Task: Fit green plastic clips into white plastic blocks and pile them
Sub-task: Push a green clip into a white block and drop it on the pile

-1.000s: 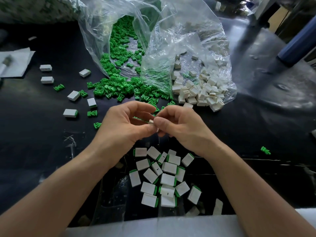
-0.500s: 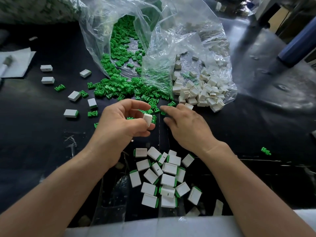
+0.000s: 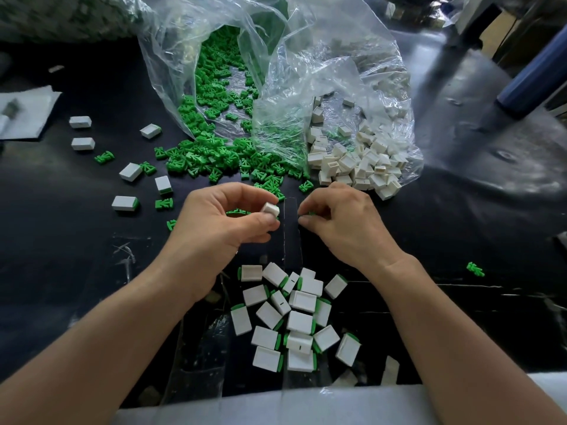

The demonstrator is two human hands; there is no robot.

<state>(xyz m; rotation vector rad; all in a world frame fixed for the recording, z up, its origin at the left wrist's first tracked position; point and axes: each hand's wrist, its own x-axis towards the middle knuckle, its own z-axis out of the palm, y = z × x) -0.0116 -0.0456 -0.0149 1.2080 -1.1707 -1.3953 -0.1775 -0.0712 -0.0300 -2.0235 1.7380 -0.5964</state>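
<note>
Black tabletop (image 3: 61,256), head view only. We noted the left hand (image 3: 221,222) raised just over the table. Its thumb and forefinger pinched one white block (image 3: 270,209), and the other fingers were curled beneath. The right hand (image 3: 340,222) lay just beside it, not touching, knuckles up and fingers curled. Its thumb and forefinger tips were drawn together at a sliver of green (image 3: 311,213). We could not tell whether that was a clip pinched or one lying under the fingers.

Nearer us, between the forearms, sat the pile of fitted blocks (image 3: 302,320). They showed white faces and green edges, lying flat and overlapping at odd angles.

Beyond the hands, two clear plastic bags lay open toward us. The left bag (image 3: 171,56) spilled a heap of green clips (image 3: 214,157) onto the table, the nearest almost reaching the fingers. The right bag (image 3: 383,87) held plain white blocks (image 3: 356,164), some tumbled out at its mouth, near the right hand.

Left of the hands we logged a few scattered blocks (image 3: 124,203) with stray clips among them. One lone clip (image 3: 475,269) lay well apart on the right. A white sheet (image 3: 30,108) sat at the far left edge.
</note>
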